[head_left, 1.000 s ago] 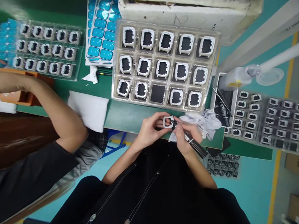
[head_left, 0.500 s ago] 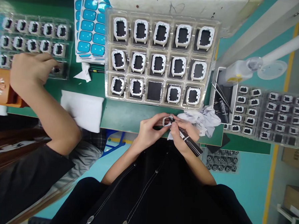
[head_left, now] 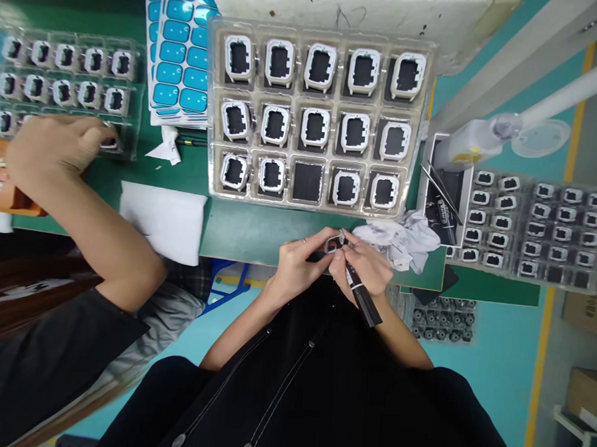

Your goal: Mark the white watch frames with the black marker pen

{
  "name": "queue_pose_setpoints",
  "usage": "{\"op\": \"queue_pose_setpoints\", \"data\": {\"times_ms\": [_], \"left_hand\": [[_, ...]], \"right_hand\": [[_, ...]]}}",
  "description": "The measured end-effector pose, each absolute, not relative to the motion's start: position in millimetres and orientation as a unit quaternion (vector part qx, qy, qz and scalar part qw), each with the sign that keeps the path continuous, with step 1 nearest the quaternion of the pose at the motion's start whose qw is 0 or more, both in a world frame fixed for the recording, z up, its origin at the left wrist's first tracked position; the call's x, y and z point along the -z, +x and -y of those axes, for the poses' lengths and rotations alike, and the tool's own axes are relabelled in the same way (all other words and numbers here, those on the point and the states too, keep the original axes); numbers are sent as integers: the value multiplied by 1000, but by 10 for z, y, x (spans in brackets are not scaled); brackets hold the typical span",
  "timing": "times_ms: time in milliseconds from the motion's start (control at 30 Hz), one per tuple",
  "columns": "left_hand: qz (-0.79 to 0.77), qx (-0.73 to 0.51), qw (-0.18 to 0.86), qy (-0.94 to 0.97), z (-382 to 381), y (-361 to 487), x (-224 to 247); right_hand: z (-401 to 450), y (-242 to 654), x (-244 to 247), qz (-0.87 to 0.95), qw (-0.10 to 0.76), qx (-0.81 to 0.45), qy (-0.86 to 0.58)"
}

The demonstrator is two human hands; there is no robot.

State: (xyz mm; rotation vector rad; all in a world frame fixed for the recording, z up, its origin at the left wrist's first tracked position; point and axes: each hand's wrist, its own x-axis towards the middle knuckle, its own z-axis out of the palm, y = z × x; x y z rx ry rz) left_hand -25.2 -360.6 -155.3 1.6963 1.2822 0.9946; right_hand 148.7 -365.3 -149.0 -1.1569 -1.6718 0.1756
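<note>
Far left, a co-worker's hand (head_left: 55,147) is over the bottom row of the left tray (head_left: 136,125), fingers bent, grip hidden; orange fixture (head_left: 22,202) just below it. Next, blue stickers (head_left: 170,73), with a white pad (head_left: 162,222) nearer us on the worktop (head_left: 248,233). Our left hand (head_left: 296,267) pinches one white frame (head_left: 331,244) between thumb and fingers, at the worktop's near edge, below the big tray (head_left: 296,93). That tray holds more white frames; its bottom middle pocket shows a black base. Our right hand (head_left: 365,266) pinches the black marker (head_left: 364,300), body slanting down right, writing end at the frame; contact hidden by fingers. Crumpled cloth (head_left: 412,239) just beside that hand. Further right, tweezers (head_left: 443,191) in a white box (head_left: 423,207), bottle (head_left: 470,151) at its top, then the right trays (head_left: 556,274).
</note>
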Motion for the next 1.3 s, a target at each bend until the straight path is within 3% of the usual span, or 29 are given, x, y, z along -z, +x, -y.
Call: {"op": "queue_pose_setpoints", "data": {"times_ms": [233,467,700,1067,1300], "left_hand": [[-507,-399,426,634,3593,-237,1553],[-508,-401,439,624,3599,-255,1560],[-508,-407,450,611,3608,-234,1538],[-513,-395,385,657,3629,-254,1570],[-512,-396,409,643,3626,-225,1565]], "right_hand": [[3678,1501,1436,624,534,-199,-535],[3634,1477,1464,697,524,-102,-479],[3658,1485,1450,625,541,-197,-528],[3666,1486,1435,646,531,-155,-526],[3695,1512,1409,637,544,-169,-520]]}}
